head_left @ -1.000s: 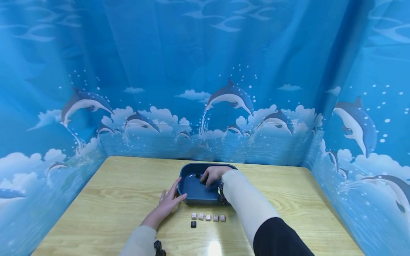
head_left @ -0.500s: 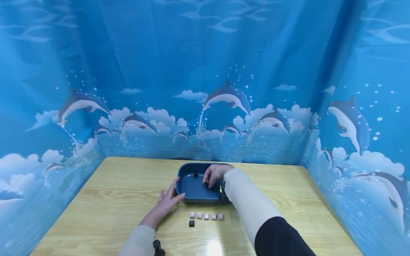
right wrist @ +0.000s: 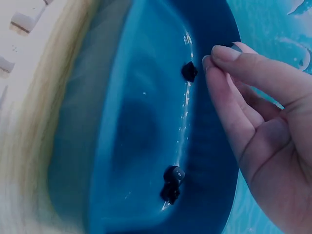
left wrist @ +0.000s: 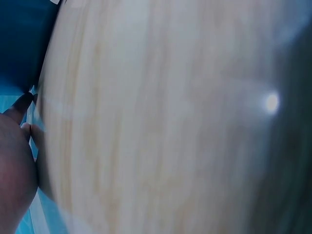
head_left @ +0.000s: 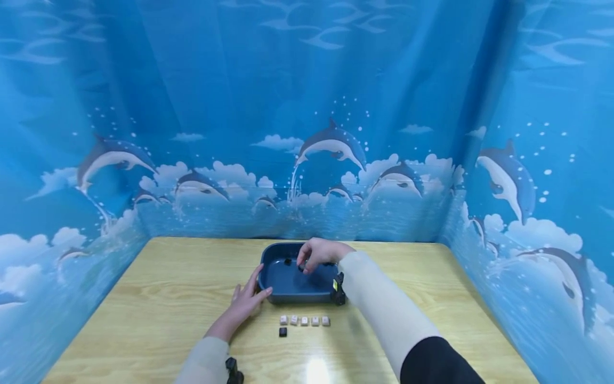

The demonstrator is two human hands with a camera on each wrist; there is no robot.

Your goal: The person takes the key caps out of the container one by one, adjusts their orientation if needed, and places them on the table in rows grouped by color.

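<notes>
My right hand (head_left: 316, 253) is above the dark blue basin (head_left: 292, 300), pinching a small black keycap (head_left: 301, 268) between thumb and fingertips. In the right wrist view only a dark edge of that keycap (right wrist: 237, 47) shows behind the fingers. Other black keycaps lie in the basin: one (right wrist: 189, 72) near the far wall, and a small cluster (right wrist: 171, 185) further along. My left hand (head_left: 247, 300) rests with spread, fairly straight fingers against the basin's left wall. In the left wrist view this hand (left wrist: 14, 165) sits at the left edge, beside the basin (left wrist: 24, 44).
In front of the basin, several pale keycaps (head_left: 304, 321) stand in a row on the wooden table (head_left: 192, 282). A single black keycap (head_left: 283, 332) lies below the row's left end. A blue dolphin-print curtain (head_left: 230, 106) surrounds the table's back and sides.
My right hand has risen from the basin floor with a black keycap in its fingertips. The left hand stays at the basin's wall. The head view has shifted slightly.
</notes>
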